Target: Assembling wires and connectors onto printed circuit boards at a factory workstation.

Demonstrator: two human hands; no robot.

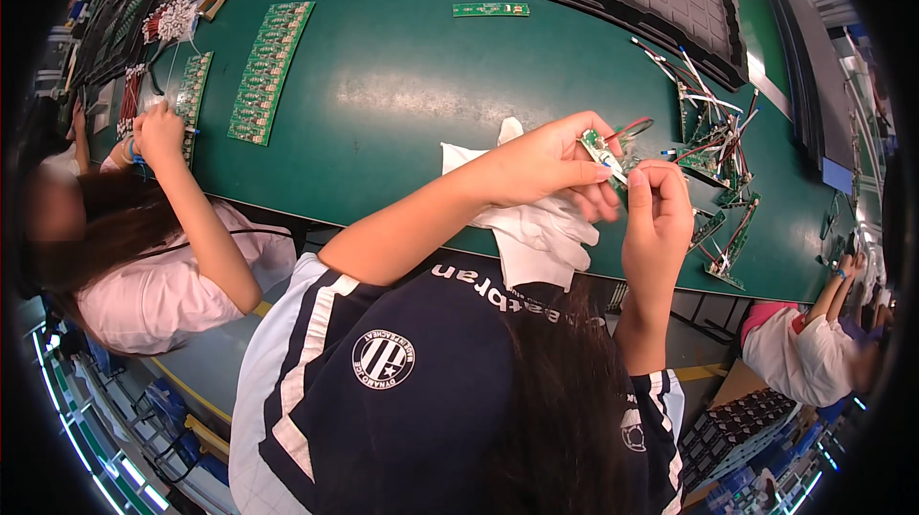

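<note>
Well to the left of the person's left hand (553,163) lies a long green panel of joined circuit boards (271,73). Beyond that hand is a narrow green board strip (491,10); beneath it, white cloth gloves (536,239). The left hand pinches a small green circuit board with red and black wires (593,145). Just beside, the right hand (659,204) has its fingertips close together; I cannot tell whether they grip anything. Right of it sits a loose pile of wired green boards (710,163).
</note>
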